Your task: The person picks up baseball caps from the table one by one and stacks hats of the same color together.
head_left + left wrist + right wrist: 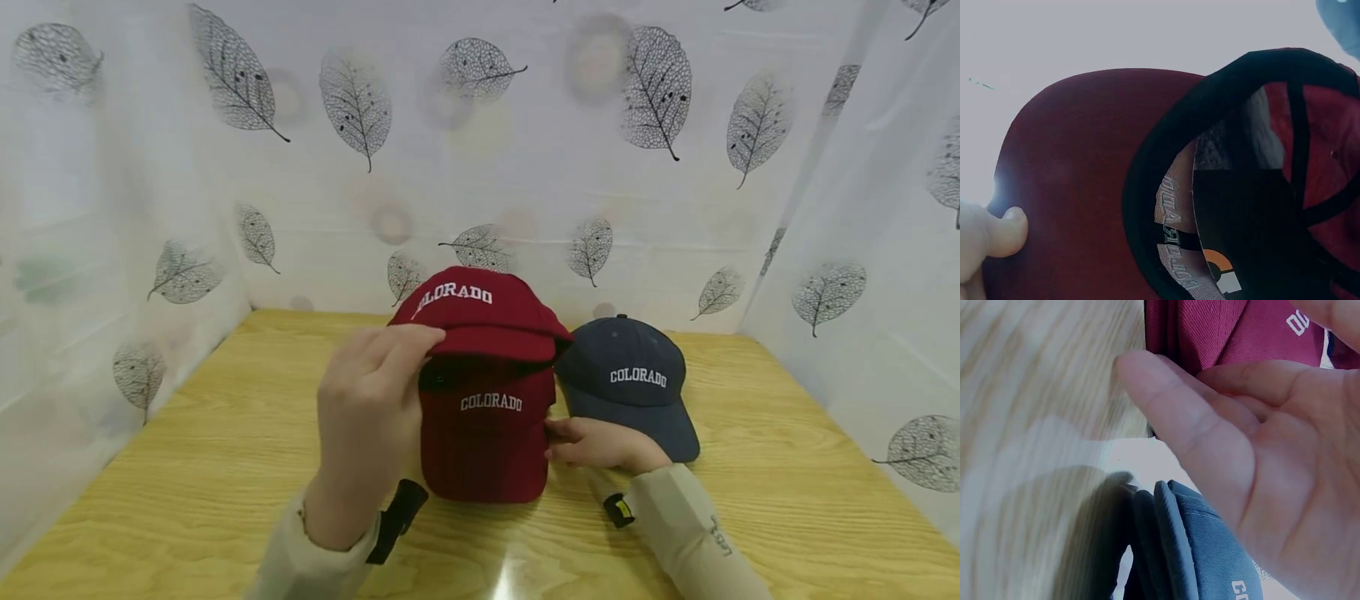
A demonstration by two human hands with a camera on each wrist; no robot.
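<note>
My left hand (367,404) pinches the brim of a red COLORADO cap (495,317), held raised and tilted over a second red COLORADO cap (485,450). In the left wrist view the thumb (1005,234) presses the underside of the brim (1091,169), and the dark sweatband and inside of the crown show. The second cap lies on the table, brim toward me, its top hidden behind the raised one. At its right side is my right hand (600,443), fingers extended against the cap's edge. In the right wrist view those fingers (1185,425) lie fairly straight along the red fabric.
A navy COLORADO cap (630,375) sits just right of the red ones, behind my right wrist. The wooden table (225,467) is enclosed at the back and sides by a white leaf-print curtain (525,183). Dark straps (401,517) hang at the wrists.
</note>
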